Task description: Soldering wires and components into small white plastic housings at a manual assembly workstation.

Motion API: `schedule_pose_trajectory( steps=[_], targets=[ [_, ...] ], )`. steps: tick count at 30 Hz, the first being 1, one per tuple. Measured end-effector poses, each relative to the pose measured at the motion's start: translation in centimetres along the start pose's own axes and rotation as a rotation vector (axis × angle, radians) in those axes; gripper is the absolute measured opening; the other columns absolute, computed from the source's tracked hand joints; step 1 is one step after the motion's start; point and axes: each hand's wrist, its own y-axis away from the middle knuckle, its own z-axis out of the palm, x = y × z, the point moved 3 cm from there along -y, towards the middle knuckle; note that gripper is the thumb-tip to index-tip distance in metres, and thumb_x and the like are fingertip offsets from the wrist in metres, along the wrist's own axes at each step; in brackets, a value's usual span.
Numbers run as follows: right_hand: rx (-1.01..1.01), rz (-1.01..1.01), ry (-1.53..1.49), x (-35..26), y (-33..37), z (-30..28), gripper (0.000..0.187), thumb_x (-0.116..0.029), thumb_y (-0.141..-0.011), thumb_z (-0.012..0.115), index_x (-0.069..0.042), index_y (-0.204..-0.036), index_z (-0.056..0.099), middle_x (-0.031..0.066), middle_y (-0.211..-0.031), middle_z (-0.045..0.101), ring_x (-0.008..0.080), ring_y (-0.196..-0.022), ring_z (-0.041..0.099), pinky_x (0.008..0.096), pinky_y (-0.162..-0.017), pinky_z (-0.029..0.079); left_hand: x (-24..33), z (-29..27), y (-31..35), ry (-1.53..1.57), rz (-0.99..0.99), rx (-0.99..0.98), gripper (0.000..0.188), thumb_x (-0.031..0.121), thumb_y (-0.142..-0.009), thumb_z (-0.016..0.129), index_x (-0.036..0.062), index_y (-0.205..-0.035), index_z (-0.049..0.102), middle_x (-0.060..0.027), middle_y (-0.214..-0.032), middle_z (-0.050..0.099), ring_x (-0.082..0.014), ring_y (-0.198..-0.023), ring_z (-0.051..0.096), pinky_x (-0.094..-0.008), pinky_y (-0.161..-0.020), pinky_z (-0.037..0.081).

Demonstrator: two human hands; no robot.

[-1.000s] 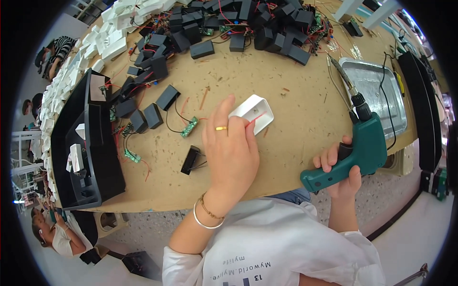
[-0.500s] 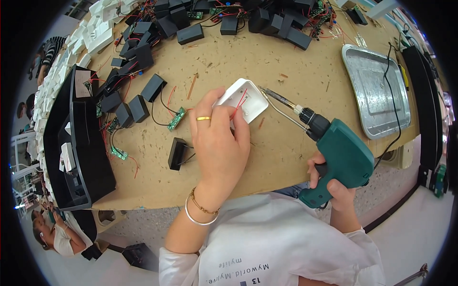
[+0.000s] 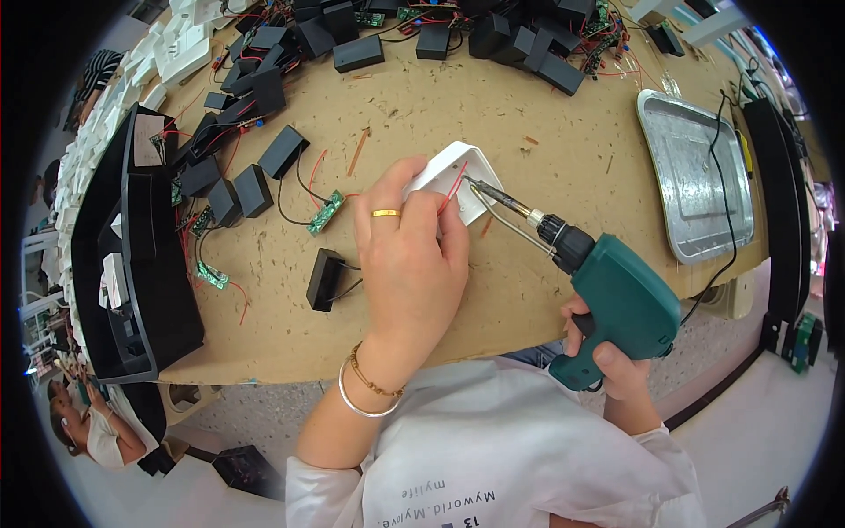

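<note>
My left hand (image 3: 409, 242) is closed around a small white plastic housing (image 3: 476, 165), its open side tilted up, and the fingertips also pinch a thin red wire (image 3: 455, 186) at its mouth. My right hand (image 3: 607, 352) grips a green soldering gun (image 3: 627, 289) by its handle, fingers at the trigger. The gun's hot tip (image 3: 473, 182) and its curved feed tube reach into the housing close to the red wire; whether they touch cannot be made out. A black box-shaped part (image 3: 326, 280) with dark leads lies just left of my left wrist.
Small green circuit boards (image 3: 326, 213) and black boxes (image 3: 284, 151) with wires lie to the left. A black bin (image 3: 141, 264) stands at the left edge, near piled white housings (image 3: 182, 55). More black boxes line the far side. A metal tray (image 3: 695, 176) sits right, the gun's cord across it.
The soldering gun has moved left, bringing its tip from the housing's outer rim to inside its opening, beside the red wire. My left hand keeps hold of the housing.
</note>
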Motion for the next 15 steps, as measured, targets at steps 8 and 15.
schedule_pose_trajectory(
  steps=[8,15],
  targets=[
    [0.015,-0.017,0.027,-0.1,-0.18,0.17,0.056,-0.037,-0.076,0.065,0.007,-0.108,0.055,0.0167,-0.1,0.056,0.0165,-0.063,0.058,0.0293,-0.067,0.047,-0.11,-0.01,0.14,0.043,-0.007,0.0,0.012,0.001,-0.075,0.064,-0.0001,-0.08,0.054,-0.0151,-0.111,0.054,-0.0326,-0.089,0.052,-0.0405,-0.079,0.043],
    [0.04,-0.014,0.013,-0.05,-0.19,0.18,0.056,-0.037,-0.075,0.065,0.007,-0.108,0.055,0.0162,-0.098,0.056,0.0162,-0.063,0.058,0.031,-0.069,0.046,-0.04,0.12,0.08,0.005,-0.001,0.004,0.011,0.001,-0.075,0.063,-0.0006,-0.08,0.054,-0.0152,-0.11,0.054,-0.0327,-0.088,0.052,-0.0411,-0.079,0.043]
  ],
)
